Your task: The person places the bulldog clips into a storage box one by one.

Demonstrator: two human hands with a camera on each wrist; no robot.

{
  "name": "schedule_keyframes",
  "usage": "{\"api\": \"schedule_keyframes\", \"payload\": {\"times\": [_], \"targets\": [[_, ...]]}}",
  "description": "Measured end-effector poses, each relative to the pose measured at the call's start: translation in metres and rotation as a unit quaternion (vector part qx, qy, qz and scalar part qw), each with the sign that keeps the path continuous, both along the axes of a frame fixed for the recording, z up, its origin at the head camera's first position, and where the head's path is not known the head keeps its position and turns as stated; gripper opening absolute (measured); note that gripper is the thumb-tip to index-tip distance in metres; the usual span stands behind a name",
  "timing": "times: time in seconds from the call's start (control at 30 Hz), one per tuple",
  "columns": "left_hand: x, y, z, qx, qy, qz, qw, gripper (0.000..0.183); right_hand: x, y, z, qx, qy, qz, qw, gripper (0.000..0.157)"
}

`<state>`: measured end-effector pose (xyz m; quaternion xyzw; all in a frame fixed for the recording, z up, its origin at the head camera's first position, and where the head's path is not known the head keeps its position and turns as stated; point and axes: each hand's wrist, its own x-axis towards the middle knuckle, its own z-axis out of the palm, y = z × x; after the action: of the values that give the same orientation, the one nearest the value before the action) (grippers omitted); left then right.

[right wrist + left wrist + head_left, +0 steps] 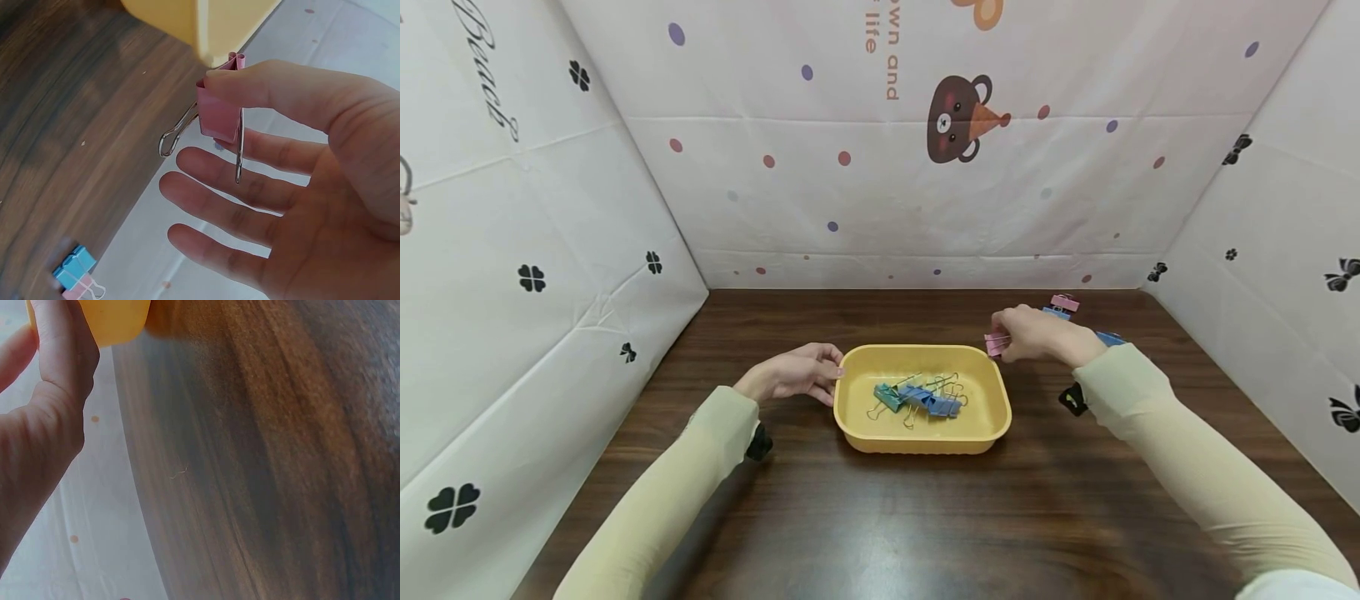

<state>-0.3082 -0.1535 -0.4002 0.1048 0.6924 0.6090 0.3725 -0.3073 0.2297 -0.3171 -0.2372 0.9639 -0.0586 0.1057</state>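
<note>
A yellow plastic basin (917,446) stands on the table with several binder clips inside, among them a teal clip (887,397) and a blue clip (943,407). At its left side my left hand (801,372) grips the rim, thumb on the edge and fingers along the outer wall. Between thumb and index finger, my right hand (1036,333) pinches a pink binder clip (219,112) just outside the basin's upper right corner. The other fingers of that hand are spread out in the right wrist view.
Behind the right hand lie a pink clip (1065,302) and a blue clip (1056,313) close together. Another blue clip (1109,339) is partly hidden by the right wrist. The dark wooden table (865,517) is bordered by white printed sheets (850,192) at the back and sides.
</note>
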Motion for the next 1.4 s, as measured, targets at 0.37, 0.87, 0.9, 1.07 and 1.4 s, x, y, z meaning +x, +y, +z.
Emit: {"api": "schedule_keyframes", "payload": {"times": [0.37, 0.87, 0.9, 1.07, 1.4], "targets": [[0.001, 0.0, 0.001, 0.003, 0.0, -0.001, 1.0, 0.032, 0.004, -0.016, 0.003, 0.007, 0.025, 0.015, 1.0, 0.035], [0.0, 0.0, 0.0, 0.003, -0.001, 0.001, 1.0, 0.027, 0.008, -0.044, 0.004, 0.032, 0.032, 0.022, 0.999, 0.03], [-0.001, 0.0, 0.0, 0.004, -0.002, 0.001, 1.0, 0.027, 0.008, -0.046, 0.004, 0.032, 0.032, 0.024, 0.999, 0.03], [-0.001, 0.0, -0.001, 0.003, -0.002, 0.002, 1.0, 0.027, 0.01, -0.053, 0.004, 0.033, 0.032, 0.032, 0.998, 0.03], [-0.001, 0.0, -0.002, 0.003, 0.001, 0.0, 1.0, 0.029, 0.01, -0.066, 0.001, 0.051, 0.038, 0.052, 0.997, 0.032]]}}
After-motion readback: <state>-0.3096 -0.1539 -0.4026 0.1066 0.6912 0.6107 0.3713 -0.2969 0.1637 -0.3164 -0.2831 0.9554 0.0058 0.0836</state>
